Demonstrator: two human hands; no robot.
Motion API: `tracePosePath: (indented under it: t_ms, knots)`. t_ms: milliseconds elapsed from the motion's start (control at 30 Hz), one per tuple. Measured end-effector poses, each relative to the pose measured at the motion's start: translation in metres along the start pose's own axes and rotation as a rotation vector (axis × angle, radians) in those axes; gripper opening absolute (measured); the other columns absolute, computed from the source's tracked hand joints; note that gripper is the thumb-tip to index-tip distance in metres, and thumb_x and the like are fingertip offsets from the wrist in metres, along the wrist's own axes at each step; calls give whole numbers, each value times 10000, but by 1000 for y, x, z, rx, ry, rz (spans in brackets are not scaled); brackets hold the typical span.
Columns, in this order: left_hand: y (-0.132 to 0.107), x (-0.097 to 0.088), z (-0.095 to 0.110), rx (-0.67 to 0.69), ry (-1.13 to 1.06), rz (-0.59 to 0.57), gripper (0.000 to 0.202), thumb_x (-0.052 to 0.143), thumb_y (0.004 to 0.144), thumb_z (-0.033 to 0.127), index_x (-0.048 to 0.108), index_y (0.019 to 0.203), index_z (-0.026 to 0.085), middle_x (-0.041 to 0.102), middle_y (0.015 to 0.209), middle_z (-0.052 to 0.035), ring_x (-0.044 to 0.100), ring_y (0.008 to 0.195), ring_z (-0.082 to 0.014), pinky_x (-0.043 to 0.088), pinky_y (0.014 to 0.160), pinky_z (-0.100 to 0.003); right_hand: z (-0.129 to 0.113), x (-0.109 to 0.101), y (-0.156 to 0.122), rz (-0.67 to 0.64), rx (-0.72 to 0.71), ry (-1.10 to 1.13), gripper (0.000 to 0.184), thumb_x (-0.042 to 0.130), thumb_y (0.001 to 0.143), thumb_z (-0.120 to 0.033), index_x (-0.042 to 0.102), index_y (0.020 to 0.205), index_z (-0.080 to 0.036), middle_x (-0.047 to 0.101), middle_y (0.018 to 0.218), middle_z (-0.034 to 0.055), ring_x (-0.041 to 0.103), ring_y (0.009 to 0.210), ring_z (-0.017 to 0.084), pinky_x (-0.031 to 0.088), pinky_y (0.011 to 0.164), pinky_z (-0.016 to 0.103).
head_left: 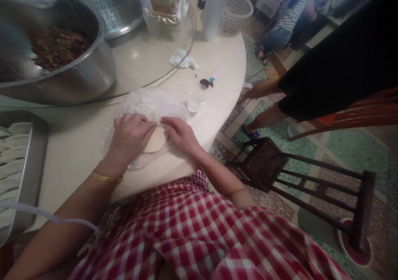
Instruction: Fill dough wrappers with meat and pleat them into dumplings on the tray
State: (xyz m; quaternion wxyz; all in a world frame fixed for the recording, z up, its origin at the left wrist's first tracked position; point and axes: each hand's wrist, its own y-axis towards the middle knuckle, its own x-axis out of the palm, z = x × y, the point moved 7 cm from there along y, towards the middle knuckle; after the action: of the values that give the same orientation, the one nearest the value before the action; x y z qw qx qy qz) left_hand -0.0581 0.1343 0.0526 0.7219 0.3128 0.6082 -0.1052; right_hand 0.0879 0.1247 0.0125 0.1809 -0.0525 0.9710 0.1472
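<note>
My left hand (129, 135) and my right hand (179, 132) both rest on a pale round stack of dough wrappers (156, 141), which lies on a clear plastic bag (149, 103) on the white table (217, 64). Curled left fingers cover the stack's left side. The fingers of the right hand pinch at its right edge. A gold bangle (105, 177) circles my left wrist.
A big steel bowl of dark filling (56, 47) sits on a glass turntable (137, 60), with a colander (115, 2) behind. A steel tray of folded dumplings (17, 164) is at left. A dark wooden chair (311, 184) and another person's legs (267, 114) stand at right.
</note>
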Motion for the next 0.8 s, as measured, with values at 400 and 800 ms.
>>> tracePosePath:
  t_ms: [400,800]
  knots:
    - [20,6,5,134,93,-58,309,395,1012,332,613,817,232,658,877,-126,565,882,-329,302,705,-428,1,1,1,22,-1,18,337,486,940,-124,648,1227,-195,755,1208,56,675,1148,188,526,1072,387]
    - [-10,-17,2,92,-28,49,255,459,1009,366,598,838,236,697,930,-101,551,859,-277,309,742,-421,-13,6,-5,-38,-120,-1,342,527,951,-173,617,1280,-196,762,1187,46,658,1136,185,513,1060,385]
